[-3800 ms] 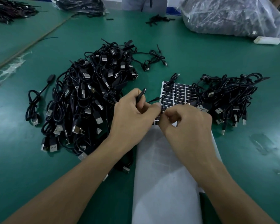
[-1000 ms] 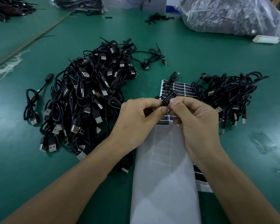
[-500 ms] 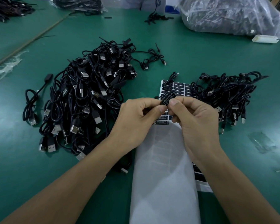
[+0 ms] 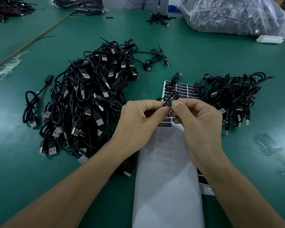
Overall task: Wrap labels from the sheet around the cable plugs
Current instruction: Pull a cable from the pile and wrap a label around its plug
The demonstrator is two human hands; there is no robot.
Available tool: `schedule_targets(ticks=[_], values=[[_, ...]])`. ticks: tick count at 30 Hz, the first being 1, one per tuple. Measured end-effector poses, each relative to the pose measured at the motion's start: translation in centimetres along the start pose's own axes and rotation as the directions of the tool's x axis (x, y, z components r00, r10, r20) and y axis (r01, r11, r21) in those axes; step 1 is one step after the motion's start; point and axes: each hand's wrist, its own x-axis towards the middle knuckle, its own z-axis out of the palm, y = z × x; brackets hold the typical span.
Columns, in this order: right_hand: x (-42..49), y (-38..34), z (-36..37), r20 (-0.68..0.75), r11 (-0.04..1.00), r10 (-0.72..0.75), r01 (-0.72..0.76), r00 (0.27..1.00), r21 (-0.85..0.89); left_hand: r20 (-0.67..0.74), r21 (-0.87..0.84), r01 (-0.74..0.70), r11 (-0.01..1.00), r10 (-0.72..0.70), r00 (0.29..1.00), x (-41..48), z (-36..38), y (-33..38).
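Note:
Between both thumbs and forefingers sits a small black cable plug (image 4: 171,100) with a black printed label on it, raised above the label sheet (image 4: 183,89). My left hand (image 4: 138,122) pinches the plug from the left and my right hand (image 4: 197,122) pinches it from the right. The plug's thin cable trails back over the sheet. The sheet's far part carries rows of black labels; its near part (image 4: 168,186) is bare white backing. A large heap of black USB cables (image 4: 85,102) lies to the left, a smaller heap (image 4: 229,97) to the right.
The green table (image 4: 187,55) holds a clear plastic bag of cables (image 4: 234,15) at the far right, a white block (image 4: 269,39) beside it, a small cable bundle (image 4: 158,18) at the far centre, and more cable bags (image 4: 79,4) at the far left.
3.8 s ago my hands were low on the sheet, the left one holding the bare plug. Now both pinch the labelled plug higher up; over the last second they have barely moved.

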Motion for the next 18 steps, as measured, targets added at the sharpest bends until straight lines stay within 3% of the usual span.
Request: schedule_targets(ticks=[18], values=[[-0.1, -0.07, 0.08, 0.004, 0.996, -0.076, 0.076, 0.997, -0.039, -0.032, -0.082, 0.031, 0.996, -0.034, 0.999, 0.16, 0.02, 0.13]])
